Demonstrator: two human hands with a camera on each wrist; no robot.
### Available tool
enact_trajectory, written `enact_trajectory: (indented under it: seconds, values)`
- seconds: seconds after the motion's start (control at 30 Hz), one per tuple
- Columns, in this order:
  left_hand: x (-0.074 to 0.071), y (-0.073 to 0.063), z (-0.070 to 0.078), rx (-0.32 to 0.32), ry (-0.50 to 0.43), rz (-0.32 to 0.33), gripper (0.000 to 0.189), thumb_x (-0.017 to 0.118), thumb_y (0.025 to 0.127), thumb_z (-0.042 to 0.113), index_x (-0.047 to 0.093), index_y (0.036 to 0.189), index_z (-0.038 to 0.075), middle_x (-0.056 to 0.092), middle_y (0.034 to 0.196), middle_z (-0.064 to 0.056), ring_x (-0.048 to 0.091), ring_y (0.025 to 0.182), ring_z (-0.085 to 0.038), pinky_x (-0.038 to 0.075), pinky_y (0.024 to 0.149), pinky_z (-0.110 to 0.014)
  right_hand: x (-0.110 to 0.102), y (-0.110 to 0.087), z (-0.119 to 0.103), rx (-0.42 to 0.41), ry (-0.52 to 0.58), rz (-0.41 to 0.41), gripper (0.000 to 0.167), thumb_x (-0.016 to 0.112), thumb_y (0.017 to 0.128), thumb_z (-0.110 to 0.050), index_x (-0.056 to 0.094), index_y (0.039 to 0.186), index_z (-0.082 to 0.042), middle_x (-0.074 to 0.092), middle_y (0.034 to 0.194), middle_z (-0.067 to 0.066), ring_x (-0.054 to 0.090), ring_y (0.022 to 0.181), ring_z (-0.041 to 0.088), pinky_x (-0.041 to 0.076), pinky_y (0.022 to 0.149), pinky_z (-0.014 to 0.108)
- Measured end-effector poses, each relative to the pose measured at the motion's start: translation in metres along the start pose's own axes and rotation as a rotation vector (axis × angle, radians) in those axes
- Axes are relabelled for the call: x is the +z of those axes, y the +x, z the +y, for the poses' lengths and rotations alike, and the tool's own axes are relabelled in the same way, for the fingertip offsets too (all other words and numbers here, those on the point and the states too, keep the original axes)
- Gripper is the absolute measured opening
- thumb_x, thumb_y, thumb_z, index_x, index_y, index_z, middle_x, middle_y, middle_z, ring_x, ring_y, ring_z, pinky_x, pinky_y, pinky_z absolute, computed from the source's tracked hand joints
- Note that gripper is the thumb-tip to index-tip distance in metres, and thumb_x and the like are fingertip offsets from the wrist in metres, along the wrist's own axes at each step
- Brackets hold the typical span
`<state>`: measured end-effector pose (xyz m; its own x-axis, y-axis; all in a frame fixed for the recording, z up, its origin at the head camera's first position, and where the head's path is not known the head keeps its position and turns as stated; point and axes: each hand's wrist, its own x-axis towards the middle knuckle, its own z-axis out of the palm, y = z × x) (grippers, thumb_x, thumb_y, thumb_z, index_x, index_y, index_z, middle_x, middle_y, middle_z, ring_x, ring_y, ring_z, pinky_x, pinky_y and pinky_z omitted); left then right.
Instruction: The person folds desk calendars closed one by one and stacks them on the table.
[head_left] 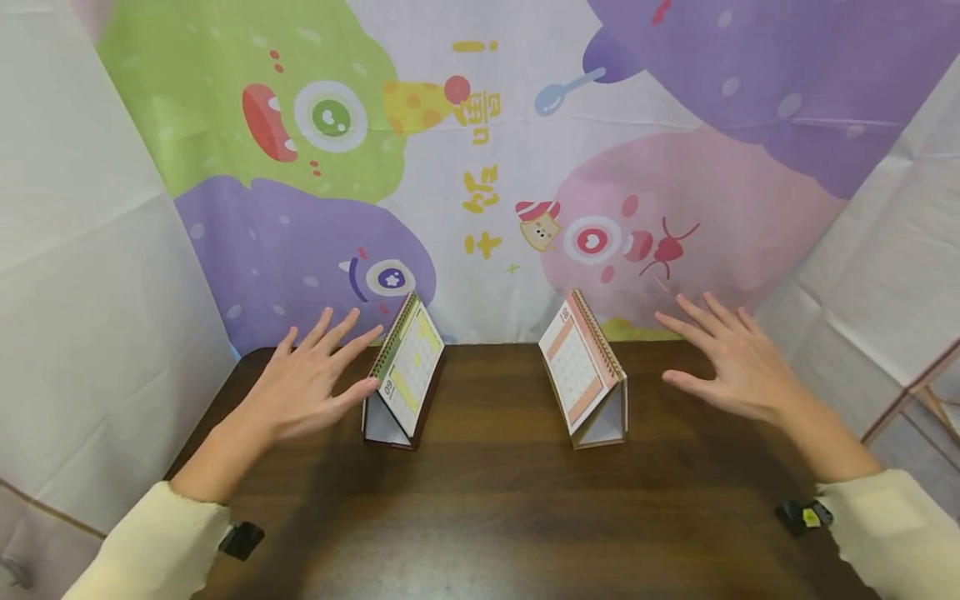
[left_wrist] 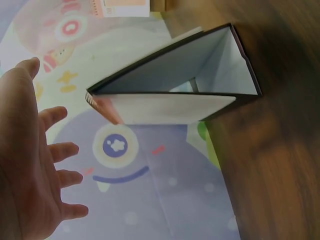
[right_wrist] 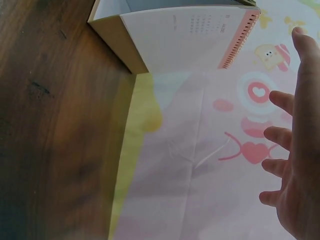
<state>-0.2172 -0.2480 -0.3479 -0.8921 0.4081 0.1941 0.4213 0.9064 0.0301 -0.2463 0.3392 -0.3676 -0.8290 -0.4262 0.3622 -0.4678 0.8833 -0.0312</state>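
Note:
Two spiral-bound desk calendars stand like tents on a dark wooden table. The green and yellow calendar [head_left: 411, 367] is on the left, its page marked 09 facing the middle. Across from it stands the pink calendar [head_left: 579, 367], marked 08. My left hand [head_left: 311, 383] is spread, palm down, beside the green calendar; in the left wrist view a gap shows between the fingers and that calendar [left_wrist: 170, 107]. My right hand [head_left: 738, 367] hovers with fingers spread, to the right of the pink calendar and apart from it. Neither hand holds anything.
The wooden table [head_left: 480, 517] ends at the back against a printed cloth [head_left: 480, 308] with cartoon figures. White cloth walls [head_left: 90, 250] rise at both sides. Dark devices with straps [head_left: 242, 540] sit at both wrists, by the cream sleeves.

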Motion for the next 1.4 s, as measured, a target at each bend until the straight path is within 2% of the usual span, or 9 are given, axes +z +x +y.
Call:
enact_trajectory:
  seconds: [0.23,0.5,0.9,1.17,1.4]
  values:
    - [-0.001,0.009,0.013,0.033,-0.021,0.011,0.074,0.053,0.112,0.063,0.039,0.177,0.031,0.029,0.189,-0.013,0.024,0.174,-0.051,0.026,0.131,-0.087,0.000,-0.001,-0.006,-0.010,0.022,0.022,0.083,0.080,0.094,-0.059,0.052,0.168,-0.032,0.046,0.180,0.016,0.038,0.167,0.055,0.030,0.127,0.086]
    - [0.001,0.018,0.026,0.047,-0.049,-0.007,0.074,0.049,0.113,0.065,0.033,0.179,0.036,0.025,0.190,-0.010,0.020,0.177,-0.048,0.023,0.133,-0.085,0.001,0.001,-0.010,-0.026,0.027,0.023,0.082,0.079,0.095,-0.060,0.054,0.167,-0.030,0.046,0.180,0.017,0.039,0.166,0.056,0.031,0.127,0.085]
    - [0.005,0.027,0.036,0.078,-0.064,0.002,0.072,0.049,0.114,0.061,0.035,0.178,0.033,0.026,0.190,-0.011,0.019,0.177,-0.048,0.022,0.134,-0.085,0.007,0.000,-0.014,-0.020,0.046,0.040,0.081,0.078,0.097,-0.059,0.053,0.168,-0.031,0.048,0.179,0.018,0.041,0.165,0.055,0.033,0.126,0.085]
    - [0.011,0.032,0.042,0.082,-0.078,0.000,0.071,0.048,0.114,0.062,0.032,0.179,0.038,0.024,0.191,-0.009,0.018,0.177,-0.047,0.020,0.134,-0.085,0.010,-0.001,-0.022,-0.025,0.107,0.076,0.077,0.080,0.097,-0.049,0.055,0.167,-0.029,0.047,0.179,0.019,0.041,0.165,0.056,0.033,0.125,0.087]
    - [0.015,0.036,0.051,0.084,-0.098,0.005,0.072,0.049,0.113,0.064,0.035,0.178,0.037,0.021,0.191,-0.006,0.015,0.178,-0.044,0.019,0.136,-0.084,0.014,-0.002,-0.025,-0.021,0.137,0.091,0.075,0.079,0.097,-0.045,0.055,0.167,-0.029,0.047,0.179,0.020,0.042,0.164,0.057,0.033,0.124,0.087]
